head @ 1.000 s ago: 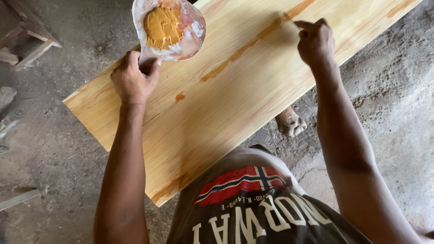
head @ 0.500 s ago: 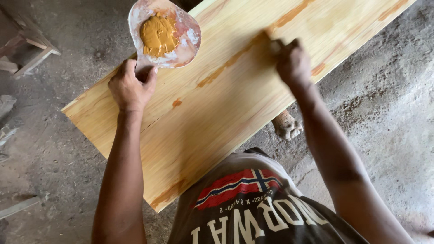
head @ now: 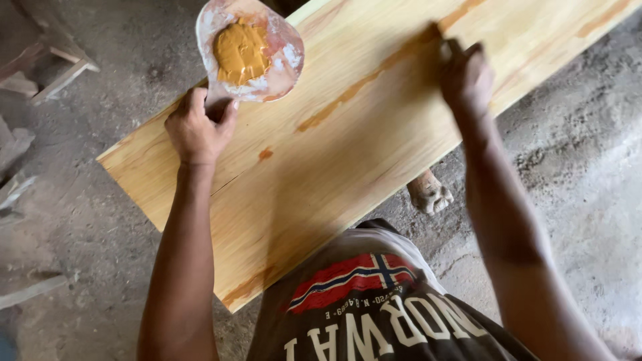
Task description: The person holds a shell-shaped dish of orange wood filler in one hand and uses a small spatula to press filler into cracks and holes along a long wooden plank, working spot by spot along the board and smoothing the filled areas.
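A long pale wooden plank [head: 348, 167] lies slanted across the view, with an orange-brown streak [head: 361, 83] running along its grain. My left hand [head: 199, 130] grips the lower edge of a flat, smeared palette [head: 249, 50] that carries a mound of orange-brown paste. My right hand [head: 465, 77] is closed and pressed on the plank at the streak; a small pale item shows between its fingers, too small to name.
The plank stands over a dusty grey concrete floor [head: 575, 180]. Wooden offcuts [head: 47, 63] lie at the upper left and another strip [head: 30, 291] at the lower left. A bare foot [head: 429, 194] shows under the plank's near edge.
My right hand has slid leftward along the orange streak toward the plank's middle. My left hand and the palette have kept their place.
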